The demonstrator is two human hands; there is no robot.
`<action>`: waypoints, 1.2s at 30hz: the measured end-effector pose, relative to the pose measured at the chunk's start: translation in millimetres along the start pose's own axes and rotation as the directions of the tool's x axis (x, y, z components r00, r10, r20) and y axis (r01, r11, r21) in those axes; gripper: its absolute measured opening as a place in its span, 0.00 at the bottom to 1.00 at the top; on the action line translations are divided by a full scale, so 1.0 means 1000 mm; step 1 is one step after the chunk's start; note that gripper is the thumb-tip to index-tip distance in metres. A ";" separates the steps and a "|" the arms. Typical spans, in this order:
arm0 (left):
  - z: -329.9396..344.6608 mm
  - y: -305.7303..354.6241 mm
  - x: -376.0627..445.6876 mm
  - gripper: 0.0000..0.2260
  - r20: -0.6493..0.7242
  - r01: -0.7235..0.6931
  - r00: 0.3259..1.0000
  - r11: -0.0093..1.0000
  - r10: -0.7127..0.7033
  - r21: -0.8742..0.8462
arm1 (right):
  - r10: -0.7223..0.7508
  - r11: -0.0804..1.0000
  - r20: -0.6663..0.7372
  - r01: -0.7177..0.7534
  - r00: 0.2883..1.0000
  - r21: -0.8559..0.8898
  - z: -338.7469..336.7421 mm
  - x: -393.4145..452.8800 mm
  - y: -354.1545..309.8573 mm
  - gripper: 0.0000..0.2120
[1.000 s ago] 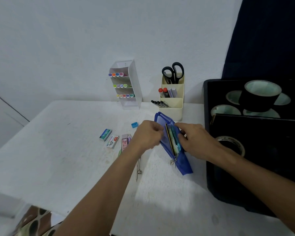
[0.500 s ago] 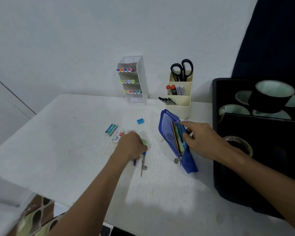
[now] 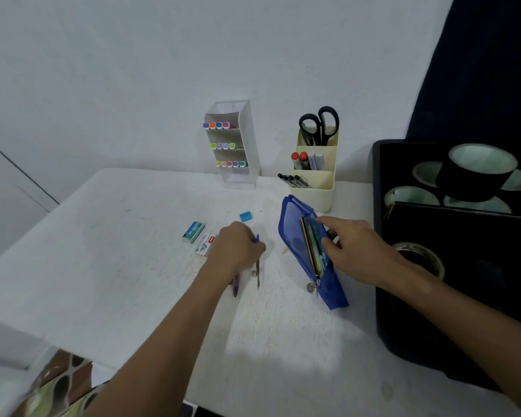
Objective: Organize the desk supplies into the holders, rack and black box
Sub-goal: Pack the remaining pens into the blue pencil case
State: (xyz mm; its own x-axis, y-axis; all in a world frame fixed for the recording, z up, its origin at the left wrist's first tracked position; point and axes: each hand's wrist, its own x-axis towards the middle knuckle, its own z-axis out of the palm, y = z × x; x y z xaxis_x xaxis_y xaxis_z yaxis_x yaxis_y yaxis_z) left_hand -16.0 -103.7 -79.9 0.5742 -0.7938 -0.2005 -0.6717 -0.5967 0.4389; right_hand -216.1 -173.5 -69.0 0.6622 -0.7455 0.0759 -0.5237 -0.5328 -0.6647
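Observation:
A blue pencil case (image 3: 292,236) lies unzipped on the white desk (image 3: 118,251), with pencils and pens showing inside. My right hand (image 3: 355,248) holds its right edge, thumb at the opening and index finger stretched toward the top. My left hand (image 3: 238,251) is curled down over a metal compass (image 3: 257,273), whose blue top pokes out by the fingers. A purple pen (image 3: 235,286) sticks out from under that wrist. Further back stand a white marker rack (image 3: 247,139), a cream holder (image 3: 322,197) with scissors (image 3: 319,124), and a black box (image 3: 463,260) at right.
A small blue eraser (image 3: 245,216) and two staple boxes (image 3: 193,231) (image 3: 205,243) lie left of the pencil case. Tape rolls (image 3: 478,173) fill the black box. The desk's left edge drops off near a patterned cloth (image 3: 51,389).
My left hand let go of the pencil case, moved left and came down onto the compass and pen. My right hand stayed on the case.

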 end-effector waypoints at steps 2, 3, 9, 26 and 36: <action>-0.009 0.016 -0.001 0.09 -0.084 -0.063 0.995 0.984 0.049 -0.168 | 0.008 1.000 -0.001 -0.008 1.000 -0.004 0.000 0.000 -0.001 0.18; -0.011 0.024 -0.002 0.08 -0.110 -0.088 0.992 0.964 0.062 -0.249 | 0.011 1.000 -0.001 -0.011 1.000 -0.005 0.000 0.000 -0.001 0.17; -0.002 0.066 -0.006 0.11 -0.019 -0.131 0.991 0.939 0.132 -0.319 | 0.013 1.000 0.004 -0.012 1.000 -0.013 -0.001 0.000 -0.002 0.14; 0.003 0.079 -0.007 0.12 -0.105 -0.109 0.992 0.885 0.069 -0.454 | 0.002 1.000 0.006 -0.001 1.000 -0.027 0.000 0.001 -0.003 0.10; 0.008 0.052 -0.004 0.14 -0.131 -0.210 0.974 0.947 0.183 -0.241 | 0.001 0.999 -0.003 -0.002 1.000 -0.037 0.002 0.003 0.001 0.13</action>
State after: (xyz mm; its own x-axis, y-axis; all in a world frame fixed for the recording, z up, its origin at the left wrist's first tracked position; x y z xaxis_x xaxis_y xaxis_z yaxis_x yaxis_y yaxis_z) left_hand -57.5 -132.6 -63.3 0.4979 -0.8672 -0.0009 -0.6440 -0.3704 0.6694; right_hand -213.8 -175.2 -71.4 0.6601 -0.7473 0.0768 -0.5442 -0.5461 -0.6369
